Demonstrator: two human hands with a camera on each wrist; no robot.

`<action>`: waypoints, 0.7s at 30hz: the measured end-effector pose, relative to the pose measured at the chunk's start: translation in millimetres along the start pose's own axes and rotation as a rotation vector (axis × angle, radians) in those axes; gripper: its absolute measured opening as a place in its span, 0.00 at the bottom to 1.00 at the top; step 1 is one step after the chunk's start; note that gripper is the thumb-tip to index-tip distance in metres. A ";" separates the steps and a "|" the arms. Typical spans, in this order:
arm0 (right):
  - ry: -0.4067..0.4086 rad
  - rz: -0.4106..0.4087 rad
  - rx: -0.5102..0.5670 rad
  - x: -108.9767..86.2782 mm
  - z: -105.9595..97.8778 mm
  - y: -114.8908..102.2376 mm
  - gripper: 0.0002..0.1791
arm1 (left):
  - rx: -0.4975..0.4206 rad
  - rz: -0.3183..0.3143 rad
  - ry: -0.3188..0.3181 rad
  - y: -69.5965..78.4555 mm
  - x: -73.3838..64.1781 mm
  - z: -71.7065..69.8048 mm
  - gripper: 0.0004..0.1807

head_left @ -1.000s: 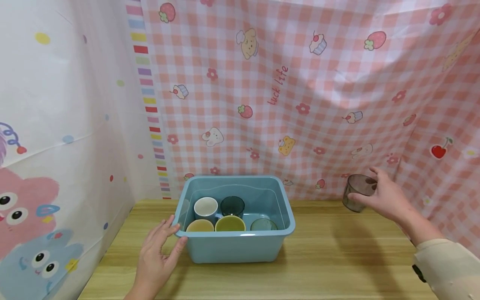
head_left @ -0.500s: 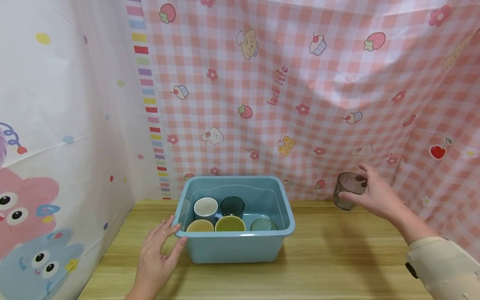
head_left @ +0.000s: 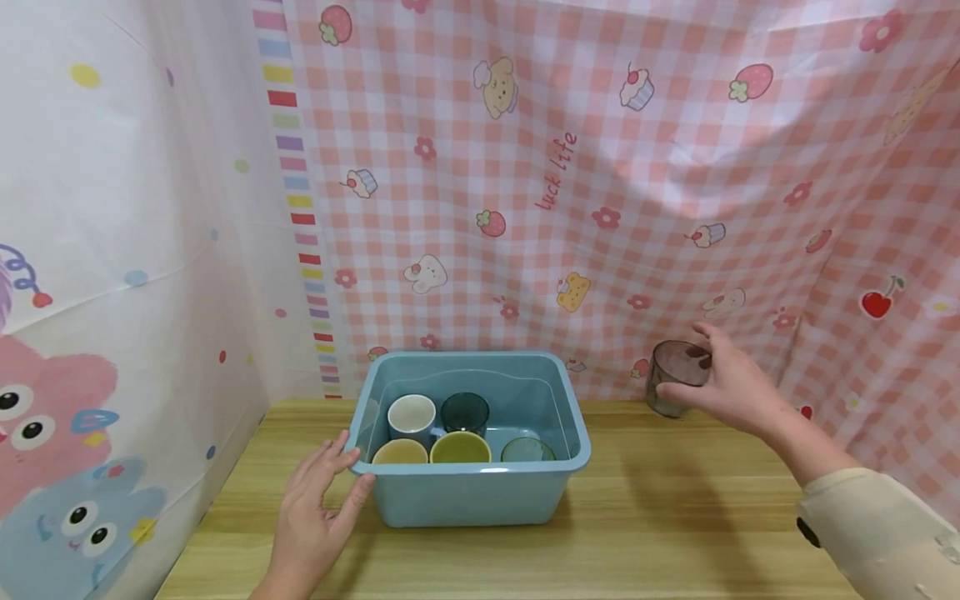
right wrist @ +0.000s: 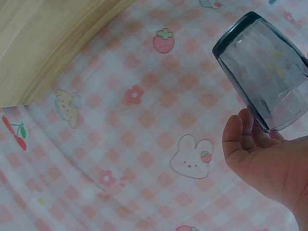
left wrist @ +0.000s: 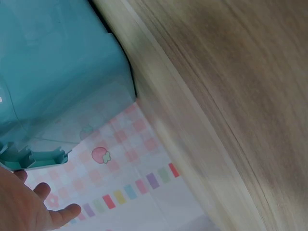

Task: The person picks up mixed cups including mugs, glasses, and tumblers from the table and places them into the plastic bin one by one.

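My right hand (head_left: 738, 387) grips a clear grey tumbler (head_left: 670, 385) by its upper part, thumb in front and fingers behind. In the right wrist view the tumbler (right wrist: 267, 72) shows its thick dark base, held over the back of the table. My left hand (head_left: 315, 508) rests with spread fingers at the left front corner of a light blue plastic basin (head_left: 468, 496). Inside the basin stand a white mug (head_left: 412, 414), a dark glass (head_left: 465, 410), a cream cup (head_left: 401, 452), an olive-yellow cup (head_left: 461, 448) and a pale green glass (head_left: 528, 451).
The wooden table (head_left: 645, 533) carries the basin near its middle. A pink checked cloth (head_left: 450, 183) hangs right behind the table and along the right side. A white printed cloth (head_left: 180, 317) hangs at the left.
My right hand has carried the grey tumbler leftward and slightly up in view, toward the basin. The left hand and the basin have stayed where they were.
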State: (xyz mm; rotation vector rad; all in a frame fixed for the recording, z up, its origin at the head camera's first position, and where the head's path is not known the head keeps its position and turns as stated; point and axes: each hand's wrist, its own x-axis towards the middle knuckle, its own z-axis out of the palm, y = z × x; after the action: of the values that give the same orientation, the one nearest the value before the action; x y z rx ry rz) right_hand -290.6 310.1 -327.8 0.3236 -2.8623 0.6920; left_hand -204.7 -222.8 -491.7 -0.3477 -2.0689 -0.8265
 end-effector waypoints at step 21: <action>0.003 -0.087 0.060 10.1 7.4 -47.3 0.63 | -0.003 0.019 0.024 2.2 -0.2 0.1 0.23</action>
State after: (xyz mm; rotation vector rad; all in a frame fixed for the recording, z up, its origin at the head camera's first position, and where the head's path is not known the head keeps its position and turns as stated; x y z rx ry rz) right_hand -289.3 263.9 -311.7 0.4517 -2.8096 0.7622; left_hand -203.5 -221.1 -491.0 -0.3566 -2.0396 -0.8188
